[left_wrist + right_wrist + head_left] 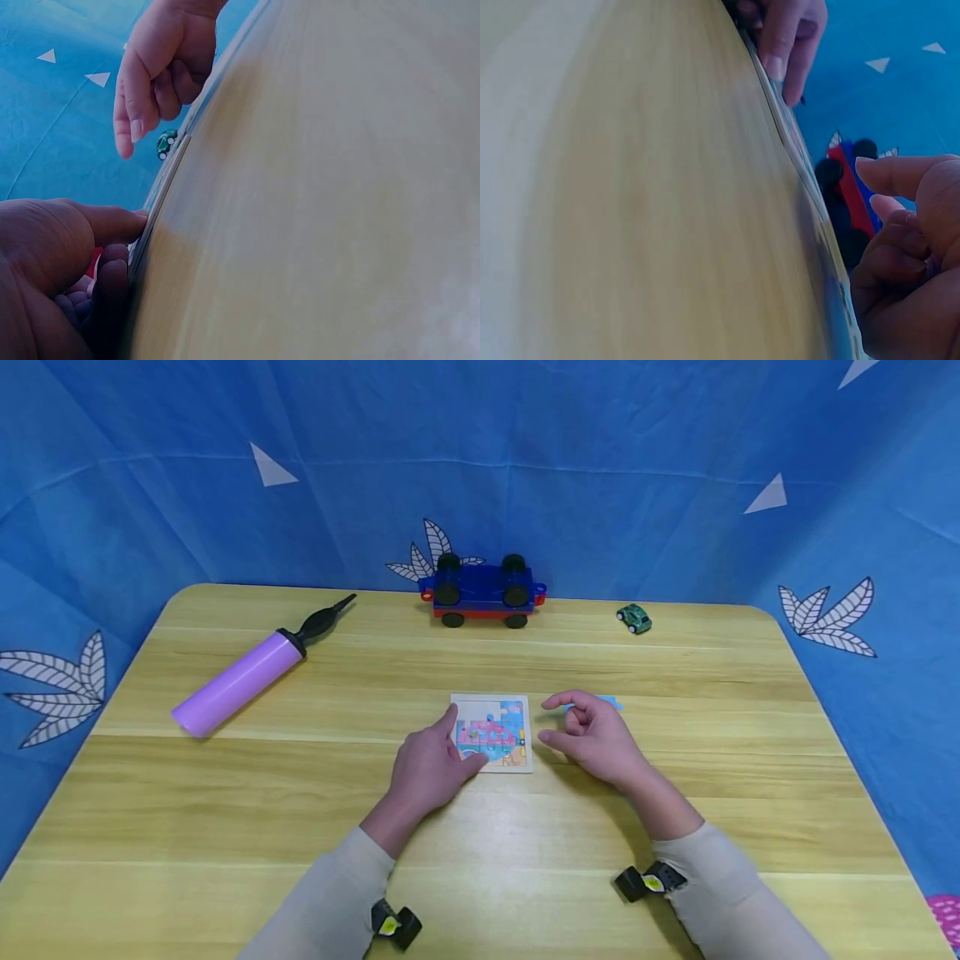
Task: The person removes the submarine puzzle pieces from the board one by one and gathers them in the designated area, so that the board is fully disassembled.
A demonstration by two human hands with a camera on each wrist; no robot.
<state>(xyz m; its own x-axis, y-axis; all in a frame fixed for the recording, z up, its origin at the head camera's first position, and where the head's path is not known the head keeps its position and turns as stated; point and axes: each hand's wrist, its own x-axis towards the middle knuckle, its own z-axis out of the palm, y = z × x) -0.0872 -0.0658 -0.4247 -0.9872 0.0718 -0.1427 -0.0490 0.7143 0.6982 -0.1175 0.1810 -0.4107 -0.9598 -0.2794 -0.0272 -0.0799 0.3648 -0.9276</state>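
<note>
A small square jigsaw puzzle [491,697] in a pale tray lies on the table, its upper left part bare and pieces in pink, blue and orange filling the rest. My left hand [431,768] grips its lower left side, thumb at the near edge and fingers along the left edge. Just right of the tray, my right hand [600,739] hovers with thumb and index finger apart, the other fingers curled, and nothing visible between them. Partly hidden behind that hand, blue puzzle pieces [615,702] lie on the table.
A purple hand pump [240,685] with a black nozzle lies at the left. Near the back edge a blue and red toy vehicle [480,589] rests, with a small green toy car [635,618] farther right. Blue patterned cloth [600,460] surrounds the wooden table [300,827].
</note>
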